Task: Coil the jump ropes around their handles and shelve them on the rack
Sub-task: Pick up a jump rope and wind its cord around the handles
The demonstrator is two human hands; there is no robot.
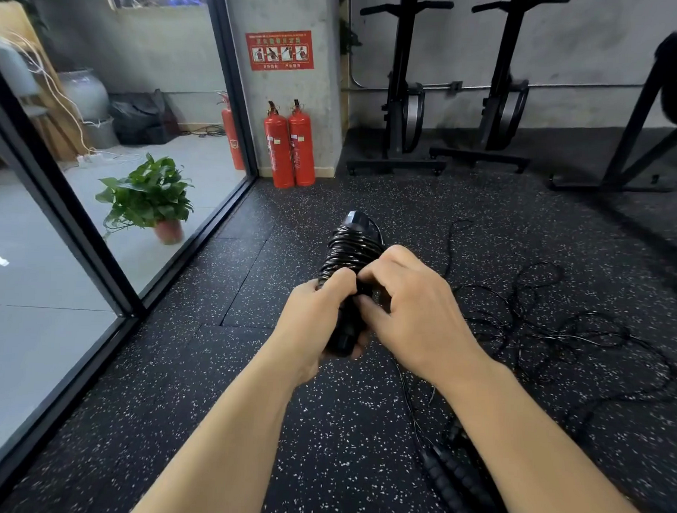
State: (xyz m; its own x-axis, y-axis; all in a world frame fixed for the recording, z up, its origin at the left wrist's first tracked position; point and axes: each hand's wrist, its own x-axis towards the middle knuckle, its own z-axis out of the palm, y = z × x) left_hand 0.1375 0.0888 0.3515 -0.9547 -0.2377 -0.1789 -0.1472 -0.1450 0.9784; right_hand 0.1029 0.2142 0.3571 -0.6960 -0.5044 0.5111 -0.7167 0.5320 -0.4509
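A black jump rope (351, 249) is wound in many turns around its paired handles, held up at the middle of the view. My left hand (314, 325) grips the lower part of the handles. My right hand (408, 302) curls its fingers over the coil and pinches the cord near the handles. On the floor to the right lies a tangle of loose black rope (551, 331). A second pair of ribbed black handles (455, 482) lies on the floor under my right forearm. No rack for the ropes is clearly in view.
Speckled black rubber flooring (245, 407) covers the area. A glass wall with a black frame (96, 253) runs along the left, with a potted plant (153, 198) behind it. Two red fire extinguishers (291, 145) stand by a pillar. Black exercise machines (452, 106) stand at the back.
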